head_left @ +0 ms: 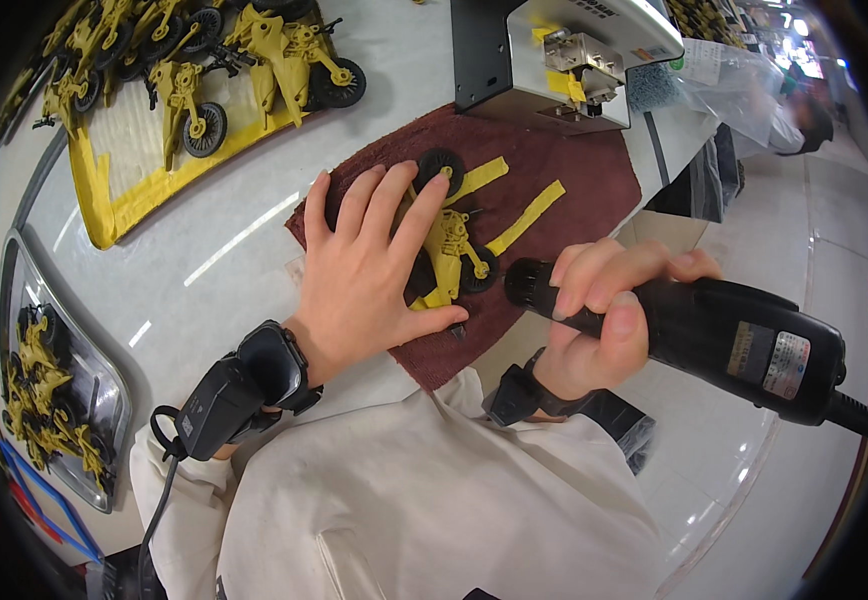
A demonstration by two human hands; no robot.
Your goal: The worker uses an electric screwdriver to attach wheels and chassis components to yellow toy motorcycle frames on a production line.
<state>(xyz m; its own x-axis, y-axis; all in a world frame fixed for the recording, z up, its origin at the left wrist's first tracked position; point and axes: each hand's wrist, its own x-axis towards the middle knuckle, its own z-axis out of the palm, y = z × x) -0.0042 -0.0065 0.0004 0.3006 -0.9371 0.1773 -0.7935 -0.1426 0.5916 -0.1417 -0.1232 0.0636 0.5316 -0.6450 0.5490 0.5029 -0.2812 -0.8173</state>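
On a maroon cloth lies a yellow toy motorcycle with black wheels, partly hidden by my left hand. That hand is open, its fingers spread over the toy. The index fingertip touches the upper wheel, and the thumb stretches along the lower side. My right hand is closed around a black corded electric screwdriver. The tool's ridged collar points left, close to the lower wheel. Its bit can hardly be made out. Two yellow strips lie beside the toy on the cloth.
A box-shaped machine with a metal mechanism stands at the cloth's far edge. Upper left, a yellow-edged tray holds several similar motorcycles. More lie in a clear tray at left. A cord trails off right from the screwdriver.
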